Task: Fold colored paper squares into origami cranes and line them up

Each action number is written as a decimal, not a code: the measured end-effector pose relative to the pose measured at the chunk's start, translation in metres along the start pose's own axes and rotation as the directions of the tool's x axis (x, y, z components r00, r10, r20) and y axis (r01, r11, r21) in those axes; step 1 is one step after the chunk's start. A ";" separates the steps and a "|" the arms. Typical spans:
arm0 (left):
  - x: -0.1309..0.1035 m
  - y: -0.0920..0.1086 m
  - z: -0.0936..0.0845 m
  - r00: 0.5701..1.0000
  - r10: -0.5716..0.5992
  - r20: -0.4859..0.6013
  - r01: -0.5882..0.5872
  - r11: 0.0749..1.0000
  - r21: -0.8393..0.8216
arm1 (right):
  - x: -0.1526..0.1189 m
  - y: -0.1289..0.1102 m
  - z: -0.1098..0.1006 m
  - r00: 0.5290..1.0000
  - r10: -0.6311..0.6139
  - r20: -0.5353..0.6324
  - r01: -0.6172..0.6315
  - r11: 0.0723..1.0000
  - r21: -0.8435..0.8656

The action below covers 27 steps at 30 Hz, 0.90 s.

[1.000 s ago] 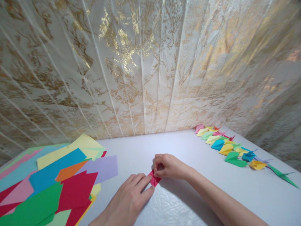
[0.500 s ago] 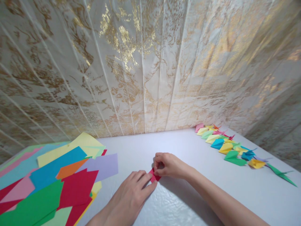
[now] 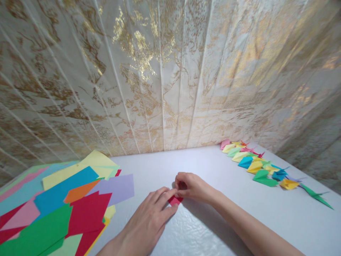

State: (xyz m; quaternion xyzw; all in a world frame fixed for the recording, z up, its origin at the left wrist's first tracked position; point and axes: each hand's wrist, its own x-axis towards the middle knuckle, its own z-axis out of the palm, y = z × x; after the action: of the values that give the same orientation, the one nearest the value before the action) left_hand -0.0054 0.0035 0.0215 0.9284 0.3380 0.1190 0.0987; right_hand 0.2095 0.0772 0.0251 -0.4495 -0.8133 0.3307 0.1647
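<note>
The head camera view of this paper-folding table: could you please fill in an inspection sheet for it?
Surface: white table, slightly crinkled sheen near the hands.
Job's things: small red folded paper lying on the table, pinned between both hands.
Clutter: loose pile of coloured paper sheets at left; row of folded paper pieces in mixed colours along the right edge.
Grippers: left hand presses its fingertips on the red paper; right hand pinches its far end.
Cables: nothing seen.
Surroundings: cream wall covering with gold pattern behind and to the right.
</note>
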 end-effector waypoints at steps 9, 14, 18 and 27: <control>0.002 -0.003 -0.004 1.000 0.010 0.010 -0.010 1.000 -0.029 | -0.017 -0.014 0.008 0.994 0.080 -0.071 -0.085 0.994 -0.065; 0.004 -0.002 -0.004 1.000 0.007 0.010 -0.006 0.998 -0.059 | -0.016 -0.010 0.011 0.992 0.048 -0.115 -0.049 0.999 -0.012; 0.004 -0.002 -0.006 1.000 -0.001 0.029 0.002 0.998 -0.056 | -0.012 -0.004 0.010 0.991 0.046 -0.128 -0.037 0.997 0.067; 0.004 0.022 -0.004 0.987 -0.127 0.097 0.126 0.992 0.014 | -0.017 -0.004 0.013 0.981 -0.001 -0.193 0.003 1.000 0.012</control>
State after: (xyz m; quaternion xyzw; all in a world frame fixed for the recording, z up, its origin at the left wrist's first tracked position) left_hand 0.0095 -0.0098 0.0315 0.9102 0.3913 0.0657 0.1186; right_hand 0.2094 0.0564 0.0189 -0.4777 -0.7918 0.2904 0.2460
